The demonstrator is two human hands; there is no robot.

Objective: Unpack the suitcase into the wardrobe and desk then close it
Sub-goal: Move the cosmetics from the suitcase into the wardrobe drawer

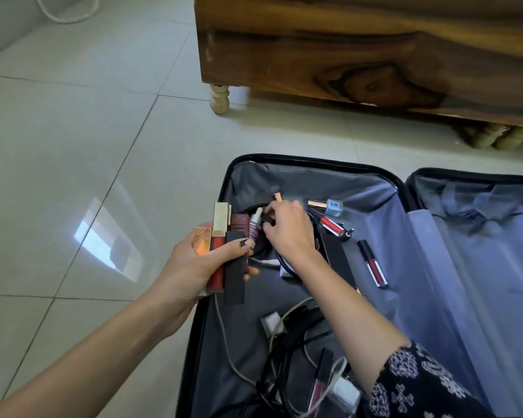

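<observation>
Partway through unpacking, the left hand (200, 260) grips a bundle of lipstick tubes (221, 233) over the left rim of the open suitcase (314, 159). Just beside it, the right hand (287, 227) pinches a small black tube (267, 219) inside the case. Further right lie a blue bottle (334, 204) and a red lip gloss (373, 263). Nearer the person sit tangled cables (284, 342). All of these are not yet unpacked, and closing is not yet done.

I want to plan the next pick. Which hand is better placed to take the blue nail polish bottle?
Probably the right hand: it is over the suitcase, near the blue nail polish bottle, pinching only one small black thing. The left hand grips a bundle of lipsticks.
</observation>
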